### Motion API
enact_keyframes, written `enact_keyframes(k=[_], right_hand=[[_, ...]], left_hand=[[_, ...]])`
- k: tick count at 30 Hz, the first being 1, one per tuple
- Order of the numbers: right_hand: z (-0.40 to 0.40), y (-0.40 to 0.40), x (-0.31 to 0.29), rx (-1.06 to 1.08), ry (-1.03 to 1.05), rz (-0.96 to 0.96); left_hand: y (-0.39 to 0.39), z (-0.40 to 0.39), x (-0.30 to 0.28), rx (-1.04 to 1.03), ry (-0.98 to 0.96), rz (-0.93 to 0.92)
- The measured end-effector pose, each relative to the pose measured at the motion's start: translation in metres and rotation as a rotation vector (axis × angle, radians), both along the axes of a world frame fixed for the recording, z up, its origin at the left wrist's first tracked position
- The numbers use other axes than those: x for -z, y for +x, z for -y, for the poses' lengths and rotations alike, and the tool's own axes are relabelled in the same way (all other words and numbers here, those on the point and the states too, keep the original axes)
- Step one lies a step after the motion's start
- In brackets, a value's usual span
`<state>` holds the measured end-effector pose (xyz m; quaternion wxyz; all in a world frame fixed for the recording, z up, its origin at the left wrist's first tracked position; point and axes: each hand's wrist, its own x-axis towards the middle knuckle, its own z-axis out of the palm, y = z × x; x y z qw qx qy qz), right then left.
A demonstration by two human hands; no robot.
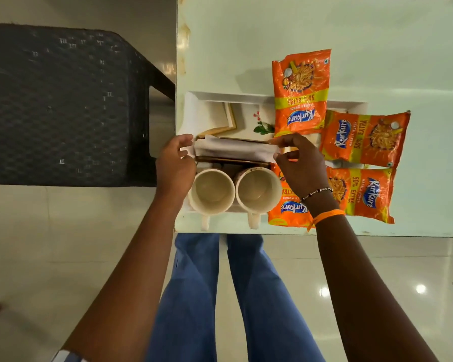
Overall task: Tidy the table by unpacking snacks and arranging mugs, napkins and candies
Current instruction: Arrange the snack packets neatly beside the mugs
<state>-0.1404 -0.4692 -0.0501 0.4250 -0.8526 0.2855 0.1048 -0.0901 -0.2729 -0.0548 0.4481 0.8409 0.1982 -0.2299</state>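
Observation:
A stack of white napkins [233, 150] stands in a dark holder [230, 161] on the white tray [246, 96]. My left hand [174, 163] pinches the stack's left end and my right hand [298, 163] pinches its right end. Two cream mugs [211, 192] [258, 190] stand side by side just in front of the holder, handles toward me. Several orange Kurkure snack packets lie around: one [301, 92] at the back, one [364, 138] at the right, one [364, 194] below it, and one [289, 207] partly under my right wrist.
The white table [324, 27] ends at a left edge and a near edge close to the mugs. A dark woven chair [63, 105] stands left of the table. White floral items [249, 117] lie in the tray's back part. My legs are below the table edge.

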Motion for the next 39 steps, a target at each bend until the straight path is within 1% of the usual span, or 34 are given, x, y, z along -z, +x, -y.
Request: enact_keyframes(k=[3, 6, 8, 10, 12, 14, 16, 18, 19, 21, 24, 26, 28, 31, 33, 36, 38, 39], right_hand=[[0.016, 0.0, -0.005, 0.037, 0.007, 0.011], [0.037, 0.007, -0.007, 0.178, 0.084, 0.011], [0.052, 0.016, -0.005, 0.238, 0.087, 0.005], [0.064, 0.026, -0.002, 0.282, 0.082, -0.01], [0.077, 0.037, 0.004, 0.307, 0.09, -0.042], [0.082, 0.047, 0.011, 0.306, 0.108, -0.111], [0.086, 0.054, 0.019, 0.267, 0.15, -0.162], [0.087, 0.057, 0.023, 0.206, 0.167, -0.188], [0.086, 0.058, 0.024, 0.19, 0.171, -0.191], [0.084, 0.057, 0.024, 0.182, 0.166, -0.172], [0.086, 0.052, 0.022, 0.202, 0.205, -0.14], [0.09, 0.046, 0.022, 0.235, 0.214, -0.136], [0.099, 0.035, 0.019, 0.288, 0.122, -0.075], [0.117, 0.013, 0.005, 0.349, -0.116, 0.138], [0.132, -0.002, 0.002, 0.387, -0.259, 0.189], [0.156, -0.019, 0.007, 0.453, -0.394, 0.104], [0.168, -0.024, 0.013, 0.493, -0.361, 0.014], [0.172, -0.025, 0.016, 0.521, -0.301, -0.02]], left_hand=[[0.004, 0.014, -0.011, 0.005, -0.007, 0.083], [0.013, 0.037, -0.025, 0.075, 0.008, 0.163], [0.023, 0.058, -0.031, 0.108, -0.036, 0.178], [0.032, 0.079, -0.031, 0.134, -0.109, 0.102], [0.037, 0.104, -0.029, 0.172, -0.158, -0.028], [0.04, 0.121, -0.026, 0.254, -0.118, -0.154], [0.043, 0.138, -0.023, 0.307, -0.094, -0.25], [0.044, 0.149, -0.018, 0.299, -0.154, -0.314], [0.045, 0.154, -0.015, 0.292, -0.195, -0.333], [0.045, 0.16, -0.01, 0.302, -0.238, -0.31], [0.047, 0.164, -0.006, 0.319, -0.256, -0.247], [0.045, 0.164, -0.003, 0.336, -0.256, -0.246], [0.041, 0.164, -0.001, 0.355, -0.244, -0.26], [0.035, 0.165, 0.002, 0.324, -0.202, -0.282], [0.031, 0.168, 0.004, 0.298, -0.158, -0.289], [0.028, 0.172, 0.006, 0.256, -0.106, -0.256], [0.027, 0.175, 0.007, 0.228, -0.1, -0.247], [0.027, 0.177, 0.007, 0.226, -0.11, -0.247]])
